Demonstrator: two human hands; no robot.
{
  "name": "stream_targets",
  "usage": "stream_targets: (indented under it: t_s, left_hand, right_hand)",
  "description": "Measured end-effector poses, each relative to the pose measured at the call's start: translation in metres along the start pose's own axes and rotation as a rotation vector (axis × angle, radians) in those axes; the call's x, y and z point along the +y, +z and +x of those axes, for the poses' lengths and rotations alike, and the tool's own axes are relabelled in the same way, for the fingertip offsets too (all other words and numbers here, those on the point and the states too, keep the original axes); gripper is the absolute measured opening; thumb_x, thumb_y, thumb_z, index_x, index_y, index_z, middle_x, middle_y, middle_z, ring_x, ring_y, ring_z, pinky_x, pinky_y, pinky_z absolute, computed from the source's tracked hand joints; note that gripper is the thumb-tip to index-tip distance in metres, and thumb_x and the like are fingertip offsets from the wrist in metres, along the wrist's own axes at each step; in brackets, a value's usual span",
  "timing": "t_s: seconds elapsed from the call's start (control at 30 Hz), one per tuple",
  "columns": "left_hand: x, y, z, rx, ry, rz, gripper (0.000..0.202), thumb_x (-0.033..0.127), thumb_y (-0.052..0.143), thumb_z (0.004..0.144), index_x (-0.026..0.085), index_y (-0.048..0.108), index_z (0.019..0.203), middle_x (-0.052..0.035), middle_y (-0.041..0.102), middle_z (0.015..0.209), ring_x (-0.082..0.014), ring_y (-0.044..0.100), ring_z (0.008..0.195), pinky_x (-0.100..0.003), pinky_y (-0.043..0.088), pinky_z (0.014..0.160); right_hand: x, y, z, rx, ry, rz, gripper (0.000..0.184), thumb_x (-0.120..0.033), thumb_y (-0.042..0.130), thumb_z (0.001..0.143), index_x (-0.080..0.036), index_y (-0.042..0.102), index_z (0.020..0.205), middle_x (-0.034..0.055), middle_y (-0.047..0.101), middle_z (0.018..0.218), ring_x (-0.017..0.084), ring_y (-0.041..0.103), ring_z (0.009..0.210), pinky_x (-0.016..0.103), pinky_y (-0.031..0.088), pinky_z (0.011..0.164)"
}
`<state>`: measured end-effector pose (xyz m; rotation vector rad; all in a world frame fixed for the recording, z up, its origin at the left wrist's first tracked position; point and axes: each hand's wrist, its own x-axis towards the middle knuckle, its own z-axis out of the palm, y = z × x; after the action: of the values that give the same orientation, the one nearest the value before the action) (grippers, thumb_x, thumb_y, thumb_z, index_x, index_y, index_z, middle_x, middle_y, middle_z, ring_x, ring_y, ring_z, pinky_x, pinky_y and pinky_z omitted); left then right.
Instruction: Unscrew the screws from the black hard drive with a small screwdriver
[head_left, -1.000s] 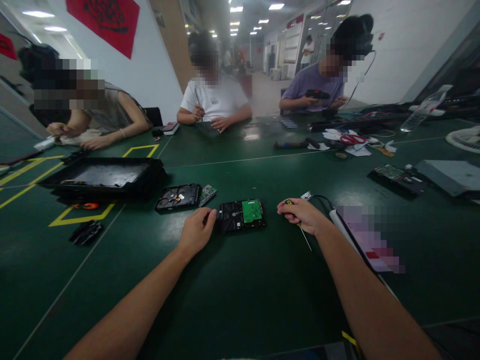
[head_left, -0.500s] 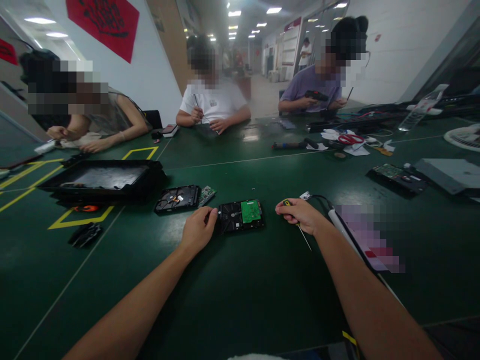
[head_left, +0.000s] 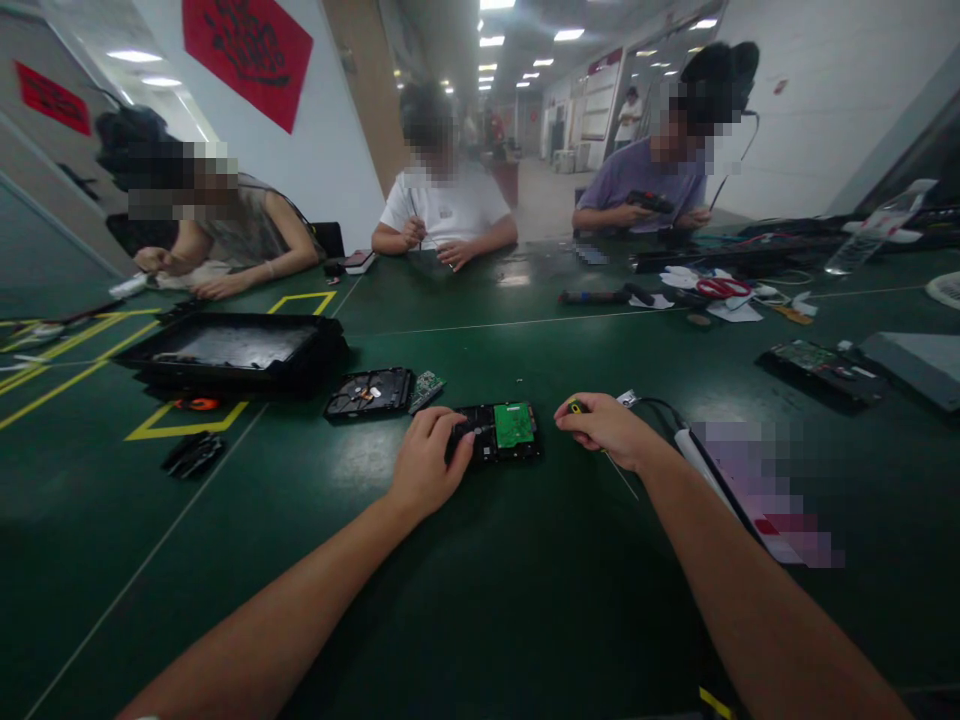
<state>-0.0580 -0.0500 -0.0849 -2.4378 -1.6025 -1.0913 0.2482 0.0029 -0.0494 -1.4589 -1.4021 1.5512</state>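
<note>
A black hard drive with a green circuit board facing up lies on the green table in front of me. My left hand rests on the drive's left end, fingers curled over its edge. My right hand is just right of the drive, closed round a thin screwdriver with a yellow-and-black handle; its shaft points down toward me.
A second opened drive and a small loose board lie to the left, beside a black tray. A white cable and another board are at the right. Three people work across the table.
My left hand has moved from beside the drive onto its left end. The view has shifted slightly; my right hand keeps its grip on the screwdriver.
</note>
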Motion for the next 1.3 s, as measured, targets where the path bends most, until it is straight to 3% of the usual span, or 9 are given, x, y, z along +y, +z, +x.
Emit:
stream_targets:
  t_s: [0.13, 0.37, 0.67, 1.03, 1.3]
  left_hand:
    - [0.01, 0.005, 0.0, -0.065, 0.117, -0.001, 0.033, 0.036, 0.061, 0.097, 0.022, 0.06, 0.127, -0.0126, 0.061, 0.126, -0.0297, 0.058, 0.119, -0.049, 0.052, 0.103]
    - [0.015, 0.005, 0.0, -0.178, 0.162, 0.001, 0.051, 0.045, 0.066, 0.093, 0.022, 0.054, 0.137, -0.0142, 0.052, 0.143, -0.0344, 0.048, 0.136, -0.055, 0.043, 0.116]
    - [0.007, 0.004, -0.005, -0.194, 0.071, 0.04, 0.057, 0.045, 0.065, 0.093, 0.022, 0.049, 0.143, -0.0159, 0.045, 0.152, -0.0381, 0.039, 0.146, -0.062, 0.038, 0.119]
    - [0.007, 0.008, -0.005, -0.224, 0.093, 0.026, 0.064, 0.047, 0.067, 0.091, 0.024, 0.046, 0.147, -0.0155, 0.04, 0.156, -0.0391, 0.033, 0.149, -0.063, 0.035, 0.121]
    - [0.002, 0.007, -0.007, -0.247, 0.155, 0.042, 0.066, 0.051, 0.064, 0.094, 0.027, 0.046, 0.152, -0.0155, 0.031, 0.163, -0.0413, 0.028, 0.151, -0.065, 0.031, 0.122]
  right_hand:
    - [-0.012, 0.011, 0.001, 0.01, -0.045, -0.14, 0.017, -0.023, 0.072, 0.079, -0.018, 0.07, 0.095, -0.0024, 0.056, 0.064, 0.009, 0.049, 0.056, 0.021, 0.032, 0.048]
    - [-0.011, 0.031, -0.005, 0.073, -0.035, -0.227, 0.015, -0.024, 0.073, 0.082, -0.016, 0.072, 0.095, 0.0017, 0.063, 0.072, 0.011, 0.054, 0.061, 0.023, 0.039, 0.054]
    - [-0.002, 0.026, -0.003, 0.074, 0.022, -0.312, 0.018, -0.024, 0.071, 0.081, -0.017, 0.074, 0.097, 0.0008, 0.063, 0.068, 0.012, 0.055, 0.059, 0.024, 0.037, 0.054]
    - [0.0, 0.033, -0.007, 0.118, -0.012, -0.368, 0.014, -0.022, 0.071, 0.081, -0.017, 0.073, 0.094, 0.0022, 0.069, 0.074, 0.013, 0.059, 0.061, 0.024, 0.042, 0.056]
    - [-0.011, 0.034, -0.005, 0.112, -0.085, -0.445, 0.014, -0.026, 0.068, 0.087, -0.017, 0.072, 0.096, -0.0002, 0.062, 0.066, 0.012, 0.054, 0.059, 0.025, 0.038, 0.057]
